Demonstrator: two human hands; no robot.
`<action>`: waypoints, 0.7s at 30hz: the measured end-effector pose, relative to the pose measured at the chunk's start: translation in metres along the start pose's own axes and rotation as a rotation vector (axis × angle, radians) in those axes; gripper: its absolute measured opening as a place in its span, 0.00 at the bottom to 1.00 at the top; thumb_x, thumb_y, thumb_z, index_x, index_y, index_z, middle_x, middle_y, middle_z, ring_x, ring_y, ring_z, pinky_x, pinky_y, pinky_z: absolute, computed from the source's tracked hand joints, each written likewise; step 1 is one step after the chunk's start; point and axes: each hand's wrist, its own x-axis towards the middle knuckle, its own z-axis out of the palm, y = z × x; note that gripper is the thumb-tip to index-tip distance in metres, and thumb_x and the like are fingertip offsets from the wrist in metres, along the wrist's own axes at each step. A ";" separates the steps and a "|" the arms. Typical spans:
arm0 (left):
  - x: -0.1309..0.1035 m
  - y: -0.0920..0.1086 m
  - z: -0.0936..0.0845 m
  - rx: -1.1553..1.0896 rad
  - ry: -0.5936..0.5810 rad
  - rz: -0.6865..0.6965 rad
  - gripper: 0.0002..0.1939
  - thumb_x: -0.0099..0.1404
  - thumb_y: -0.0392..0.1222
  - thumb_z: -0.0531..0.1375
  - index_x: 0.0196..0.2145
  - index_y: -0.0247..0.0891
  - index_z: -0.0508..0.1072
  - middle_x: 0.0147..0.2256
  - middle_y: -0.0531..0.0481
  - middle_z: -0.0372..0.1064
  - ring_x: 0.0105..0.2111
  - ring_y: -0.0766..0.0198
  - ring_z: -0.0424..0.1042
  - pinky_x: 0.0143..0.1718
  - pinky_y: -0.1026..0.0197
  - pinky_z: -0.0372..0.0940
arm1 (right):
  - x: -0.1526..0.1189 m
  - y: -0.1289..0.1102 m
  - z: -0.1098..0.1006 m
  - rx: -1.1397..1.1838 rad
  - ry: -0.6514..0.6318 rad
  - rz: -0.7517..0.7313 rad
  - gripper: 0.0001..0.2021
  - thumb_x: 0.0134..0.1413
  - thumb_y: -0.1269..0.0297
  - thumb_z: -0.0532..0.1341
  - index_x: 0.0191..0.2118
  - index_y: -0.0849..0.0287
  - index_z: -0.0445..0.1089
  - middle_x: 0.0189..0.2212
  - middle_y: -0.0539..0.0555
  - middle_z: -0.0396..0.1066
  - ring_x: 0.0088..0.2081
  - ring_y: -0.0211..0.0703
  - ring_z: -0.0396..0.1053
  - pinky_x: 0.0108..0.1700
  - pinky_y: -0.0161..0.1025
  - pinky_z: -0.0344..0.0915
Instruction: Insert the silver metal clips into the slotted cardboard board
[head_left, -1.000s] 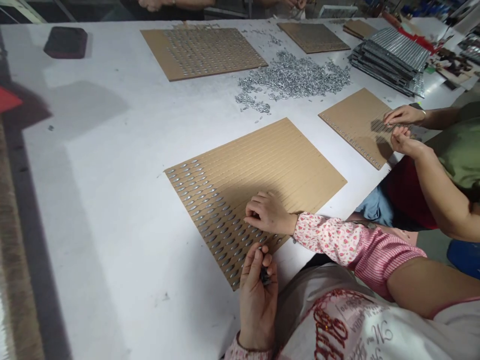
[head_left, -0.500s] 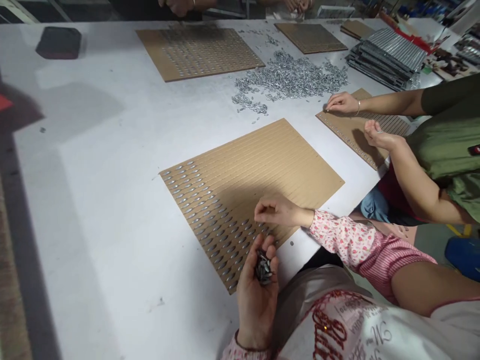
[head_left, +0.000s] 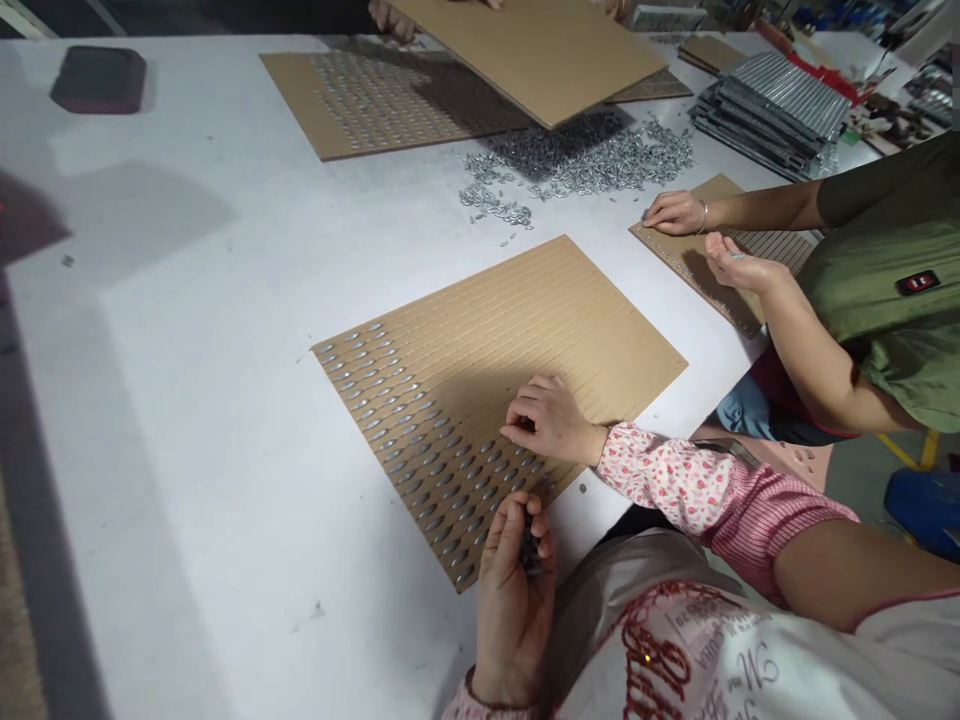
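Left hand [head_left: 514,600]: fingers curled shut round a small clutch of dark metal pieces [head_left: 530,552], palm up at counter edge.
Right hand [head_left: 551,420]: fingers pinched together, tips pressed on slotted cardboard board [head_left: 570,310]; whether a piece was pinched, cannot tell.
Filled slots [head_left: 405,420]: left of right fingers.
Loose metal pile [head_left: 577,160]: well beyond right fingers.
Counter [head_left: 187,350]: white.
Co-worker's hands [head_left: 675,212]: on neighbouring board [head_left: 697,265], right of right fingers.

A workshop — shared white table [head_left: 187,330], slotted cardboard sheets [head_left: 525,320], loose metal pieces [head_left: 585,160]
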 end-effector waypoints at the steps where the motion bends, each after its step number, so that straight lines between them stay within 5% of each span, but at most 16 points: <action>1: 0.000 0.000 0.000 0.006 0.001 0.006 0.14 0.49 0.39 0.71 0.33 0.33 0.75 0.31 0.52 0.66 0.25 0.75 0.62 0.22 0.74 0.61 | 0.000 0.000 0.000 -0.007 0.002 0.011 0.14 0.56 0.55 0.59 0.27 0.59 0.69 0.27 0.50 0.69 0.37 0.41 0.59 0.41 0.41 0.47; 10: 0.001 -0.001 0.001 -0.039 -0.026 0.029 0.11 0.51 0.39 0.70 0.29 0.33 0.73 0.25 0.56 0.60 0.20 0.77 0.56 0.18 0.74 0.56 | 0.000 0.009 -0.009 0.108 -0.055 0.000 0.15 0.56 0.52 0.60 0.29 0.60 0.69 0.29 0.51 0.69 0.36 0.40 0.60 0.43 0.39 0.50; 16: 0.006 0.000 -0.001 -0.042 0.022 0.049 0.12 0.53 0.35 0.68 0.35 0.32 0.74 0.31 0.52 0.65 0.25 0.74 0.62 0.21 0.73 0.60 | -0.001 0.018 -0.013 0.142 -0.150 -0.075 0.16 0.55 0.51 0.60 0.29 0.59 0.72 0.30 0.52 0.68 0.37 0.41 0.59 0.44 0.40 0.52; 21: 0.007 -0.001 0.002 -0.062 0.099 0.041 0.08 0.54 0.34 0.68 0.32 0.33 0.74 0.30 0.51 0.68 0.24 0.74 0.64 0.20 0.74 0.60 | -0.002 0.014 -0.013 0.189 -0.121 -0.041 0.15 0.54 0.52 0.61 0.29 0.60 0.71 0.28 0.51 0.69 0.36 0.40 0.60 0.44 0.41 0.54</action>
